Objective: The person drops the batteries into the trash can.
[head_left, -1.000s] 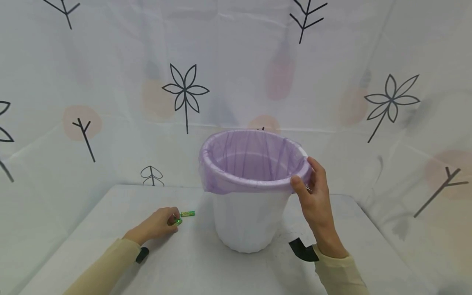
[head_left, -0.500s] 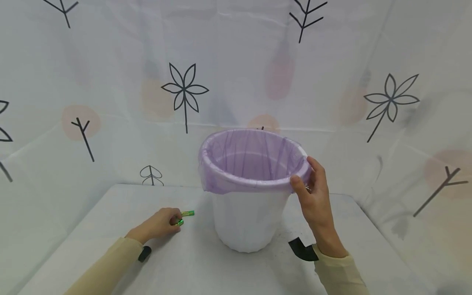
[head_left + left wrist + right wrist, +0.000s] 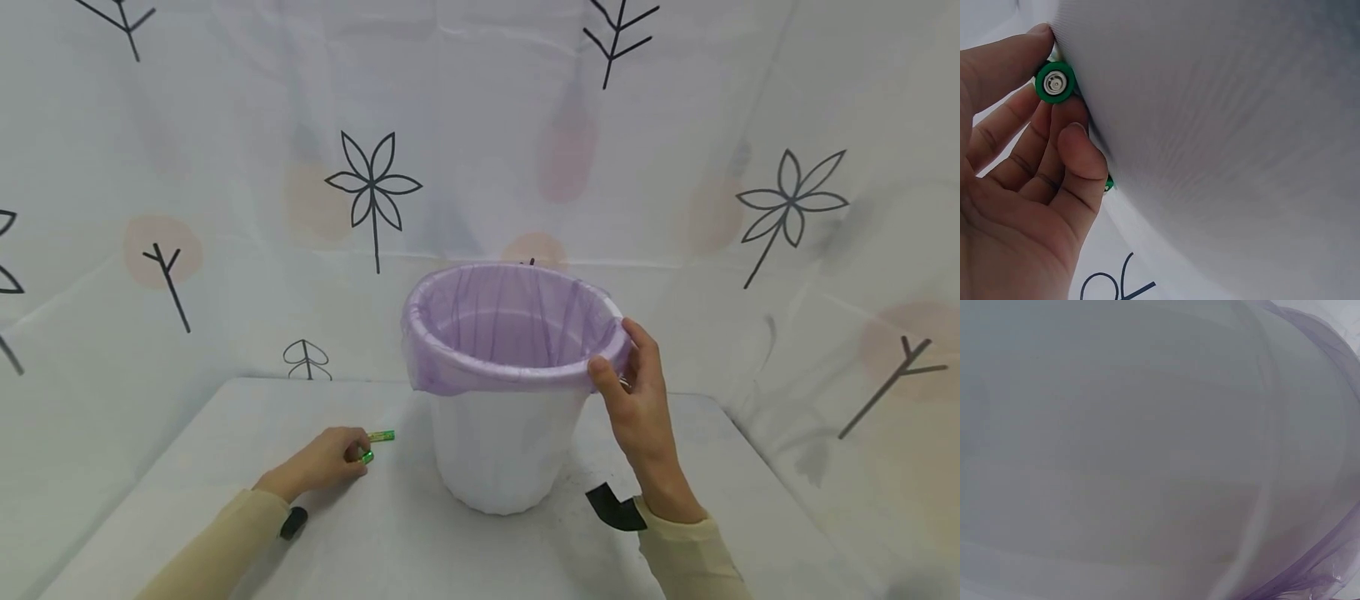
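A green battery faces the left wrist view end-on, pinched between the thumb and fingers of my left hand low over the tabletop. Just beyond those fingers a second green battery lies on the table, partly hidden behind them. To the right stands a white trash can, upright, with a purple trash bag folded over its rim. My right hand grips the can's right rim, thumb on the near outside. The right wrist view is filled by the can's pale wall, with purple bag at its right edge.
The white-covered table runs back to a white cloth backdrop printed with plants and pale spots. A black strap hangs at the right sleeve, and a dark piece shows by the left sleeve.
My left hand has shifted slightly to the right with the battery, and now covers part of the second battery. The right hand stays on the rim, and the can has not moved.
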A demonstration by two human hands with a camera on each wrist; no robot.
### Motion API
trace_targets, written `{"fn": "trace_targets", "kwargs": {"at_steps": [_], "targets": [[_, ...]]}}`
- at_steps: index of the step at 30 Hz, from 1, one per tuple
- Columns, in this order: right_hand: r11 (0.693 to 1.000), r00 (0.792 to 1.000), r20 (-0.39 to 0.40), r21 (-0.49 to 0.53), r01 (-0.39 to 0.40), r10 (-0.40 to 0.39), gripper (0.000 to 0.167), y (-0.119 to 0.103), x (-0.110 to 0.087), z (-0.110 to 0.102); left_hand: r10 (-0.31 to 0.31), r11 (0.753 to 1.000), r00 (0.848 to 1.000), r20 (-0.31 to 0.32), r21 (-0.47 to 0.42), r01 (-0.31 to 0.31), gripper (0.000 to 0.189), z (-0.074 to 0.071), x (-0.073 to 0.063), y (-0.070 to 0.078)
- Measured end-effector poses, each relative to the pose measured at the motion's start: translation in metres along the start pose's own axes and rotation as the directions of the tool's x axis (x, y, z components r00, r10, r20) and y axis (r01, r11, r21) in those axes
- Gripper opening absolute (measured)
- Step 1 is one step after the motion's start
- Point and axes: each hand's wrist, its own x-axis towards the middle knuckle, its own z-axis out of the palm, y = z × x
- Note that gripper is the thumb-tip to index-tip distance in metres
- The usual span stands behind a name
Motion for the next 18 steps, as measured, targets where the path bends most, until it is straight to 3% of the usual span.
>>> {"fn": "trace_targets", "kwargs": {"at_steps": [6, 13, 18], "targets": [[1.000, 1.000, 0.005, -0.007, -0.004, 0.004, 0.062, 0.000, 0.000, 0.000, 0.004, 1.000, 1.000, 0.010, -0.008, -0.004, 0.023, 0.002, -0.004, 0.002], [1.000, 1.000, 0.004, -0.004, -0.008, 0.008, 0.062, 0.000, 0.000, 0.000, 0.143, 0.990, 0.990, -0.002, -0.007, -0.143, 0.020, 0.000, -0.011, 0.009], [1.000, 1.000, 0.002, -0.006, -0.004, 0.004, 0.062, 0.000, -0.001, 0.000, 0.274, 0.962, 0.962, -0.011, 0.014, -0.274, 0.016, -0.002, -0.018, 0.026]]}}
